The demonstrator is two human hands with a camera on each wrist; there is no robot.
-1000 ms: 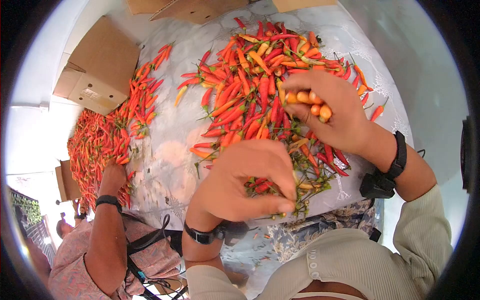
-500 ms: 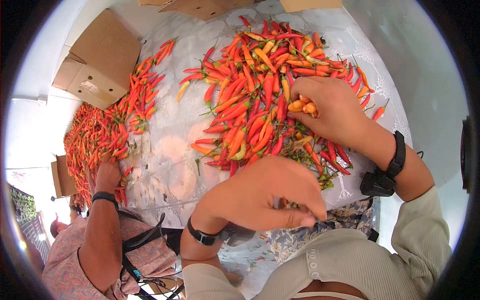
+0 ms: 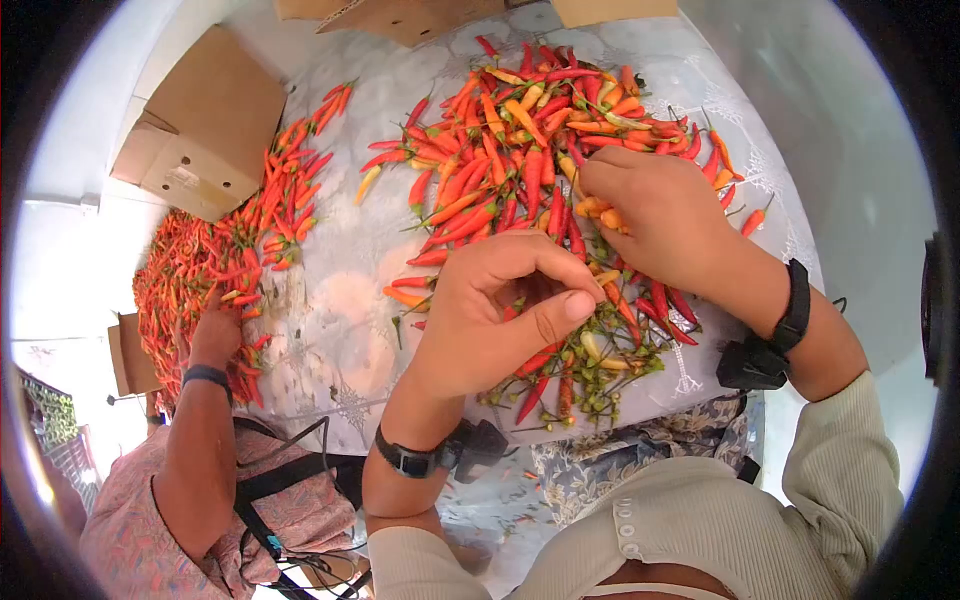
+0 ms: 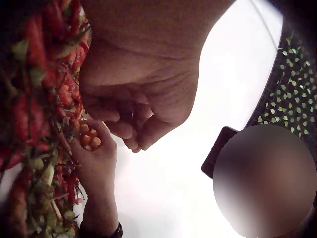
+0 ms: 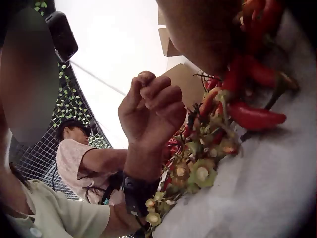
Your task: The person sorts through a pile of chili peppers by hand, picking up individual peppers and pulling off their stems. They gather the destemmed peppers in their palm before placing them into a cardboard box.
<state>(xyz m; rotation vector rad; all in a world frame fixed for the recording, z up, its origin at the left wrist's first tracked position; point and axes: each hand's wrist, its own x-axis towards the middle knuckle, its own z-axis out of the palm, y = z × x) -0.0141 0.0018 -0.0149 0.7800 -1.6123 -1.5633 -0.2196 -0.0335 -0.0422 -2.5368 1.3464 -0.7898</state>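
Note:
A pile of red, orange and yellow chilies (image 3: 535,170) lies on the patterned tablecloth. Along its near edge is a heap of green stems (image 3: 600,395). My right hand (image 3: 665,205) rests at the pile's right side, its fingers curled round several orange chilies (image 3: 603,213); their rounded ends also show in the left wrist view. Over the pile's near part is my left hand (image 3: 495,315), thumb and index tips together. In the right wrist view the left hand (image 5: 151,111) has its other fingers curled, and no chili shows in it.
At the left, a larger heap of chilies (image 3: 175,285) spreads beside a tilted cardboard box (image 3: 205,120). Another person's arm (image 3: 195,440) reaches into that heap. More cardboard (image 3: 410,20) stands along the far edge of the table (image 3: 340,260).
My left hand swung right and down toward the table's near edge, then came back up and left over the pile. My right hand stays at the pile's right side, still gripping the orange chilies.

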